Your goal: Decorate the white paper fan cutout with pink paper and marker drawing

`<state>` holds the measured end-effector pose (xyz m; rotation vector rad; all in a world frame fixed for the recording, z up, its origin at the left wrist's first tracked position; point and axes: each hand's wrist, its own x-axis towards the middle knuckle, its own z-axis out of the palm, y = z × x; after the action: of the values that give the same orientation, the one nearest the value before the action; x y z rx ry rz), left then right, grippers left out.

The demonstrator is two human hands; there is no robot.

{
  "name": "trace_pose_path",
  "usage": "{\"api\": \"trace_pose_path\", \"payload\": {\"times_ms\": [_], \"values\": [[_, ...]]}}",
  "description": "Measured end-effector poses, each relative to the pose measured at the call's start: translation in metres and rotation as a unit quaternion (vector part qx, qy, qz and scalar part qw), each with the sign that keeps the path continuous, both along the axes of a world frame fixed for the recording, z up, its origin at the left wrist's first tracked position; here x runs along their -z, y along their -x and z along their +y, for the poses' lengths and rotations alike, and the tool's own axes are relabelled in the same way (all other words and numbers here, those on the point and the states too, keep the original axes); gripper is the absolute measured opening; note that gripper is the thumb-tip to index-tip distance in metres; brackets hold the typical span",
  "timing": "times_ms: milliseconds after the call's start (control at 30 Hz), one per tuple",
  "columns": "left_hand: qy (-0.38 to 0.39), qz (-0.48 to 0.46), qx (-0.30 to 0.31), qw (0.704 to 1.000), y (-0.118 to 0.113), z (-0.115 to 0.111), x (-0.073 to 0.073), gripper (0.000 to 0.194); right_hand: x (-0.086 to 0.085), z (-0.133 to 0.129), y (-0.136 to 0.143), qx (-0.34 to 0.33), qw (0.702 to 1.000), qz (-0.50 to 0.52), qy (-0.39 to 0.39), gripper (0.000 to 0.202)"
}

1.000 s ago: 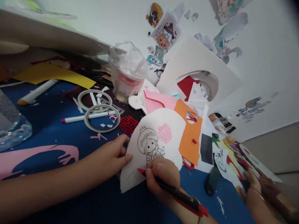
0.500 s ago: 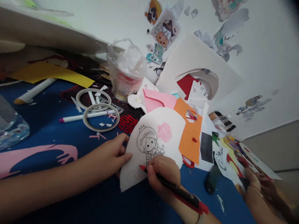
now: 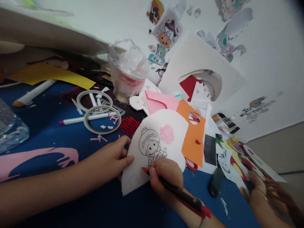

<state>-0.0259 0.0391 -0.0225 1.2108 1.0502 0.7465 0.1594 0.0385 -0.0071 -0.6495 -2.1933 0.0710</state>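
Note:
A white paper cutout with a rounded top bears a black line drawing of a crowned figure with braids and a pink cut-paper character. My left hand grips its left edge, thumb on top and the other fingers curled at the rim, partly hidden. In my right hand is a black and red pen, closed in the fingers. Its red tip rests on or just above the paper, left of the braid; whether it touches I cannot tell. My right hand covers the figure's lower part.
Left stand tape rolls, a purple-tipped marker and pink paper scraps. Behind are a plastic-wrapped cup and orange paper. Red-handled scissors and a dark green object lie right. Another person's hand is far right.

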Motion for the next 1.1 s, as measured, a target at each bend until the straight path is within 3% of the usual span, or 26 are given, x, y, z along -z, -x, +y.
{"api": "trace_pose_path", "payload": {"times_ms": [300,500,733,1100], "values": [[0.005,-0.012,0.008,1.000,-0.0009,0.0001,-0.0010,0.041,-0.0005,-0.0013,-0.0013,0.049,0.999,0.006,0.024,0.028],[-0.011,-0.001,0.015,1.000,0.0003,0.0002,0.0014,0.041,-0.0024,-0.0012,-0.0006,-0.040,0.999,0.008,0.024,0.024],[-0.017,0.011,0.004,1.000,0.0001,0.0017,0.0020,0.038,0.0003,0.0027,0.0017,-0.078,0.997,0.020,0.016,0.024],[-0.009,0.000,0.001,1.000,-0.0010,-0.0005,0.0021,0.040,0.0007,0.0025,0.0007,-0.065,0.997,0.008,0.031,0.027]]}}
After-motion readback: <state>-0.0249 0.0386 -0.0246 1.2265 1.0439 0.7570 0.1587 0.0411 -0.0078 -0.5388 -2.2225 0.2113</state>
